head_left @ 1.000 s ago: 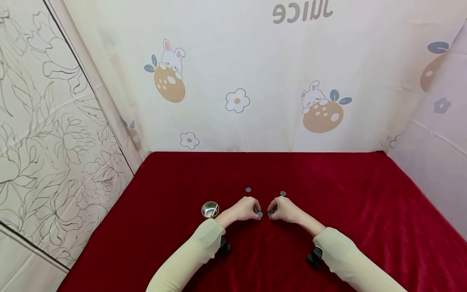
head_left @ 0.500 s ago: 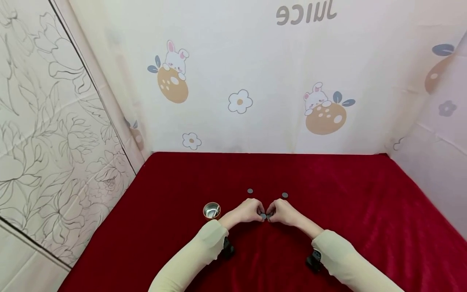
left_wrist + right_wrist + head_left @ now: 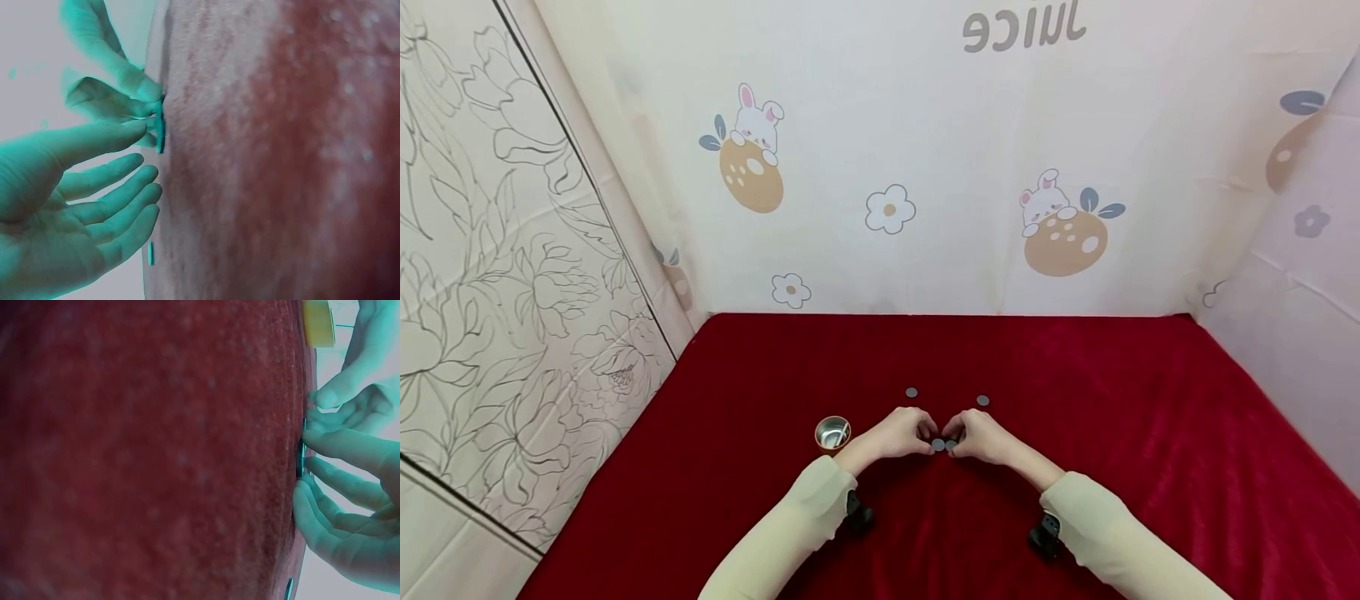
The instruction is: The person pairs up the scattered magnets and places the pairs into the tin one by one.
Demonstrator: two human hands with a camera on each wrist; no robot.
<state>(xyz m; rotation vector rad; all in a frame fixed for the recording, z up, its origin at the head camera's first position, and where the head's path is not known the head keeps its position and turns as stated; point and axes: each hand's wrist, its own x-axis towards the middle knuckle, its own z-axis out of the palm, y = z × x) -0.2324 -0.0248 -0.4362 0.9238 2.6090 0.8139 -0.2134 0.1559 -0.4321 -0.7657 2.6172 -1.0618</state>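
Two small grey discs lie close side by side on the red cloth, a left disc (image 3: 937,445) and a right disc (image 3: 951,446). My left hand (image 3: 900,432) is at the left disc, its thumb tip right at the edge. In the left wrist view the left hand's fingers (image 3: 125,215) are spread, well apart from the thumb. My right hand (image 3: 985,435) pinches the right disc between thumb and fingertips, low over the cloth. Edge-on, the right wrist view shows this dark disc (image 3: 301,459) between the right hand's fingers.
Beyond the hands lie two more grey discs, one on the left (image 3: 912,392) and one on the right (image 3: 982,401). A small metal-lined bowl (image 3: 823,423) with a pale stick inside stands beside the left forearm. Patterned curtains (image 3: 820,150) rise behind the red-covered table (image 3: 1120,375).
Both hands have come together, bringing the two discs from a gap to side by side. The left fingers have since loosened from the left disc.
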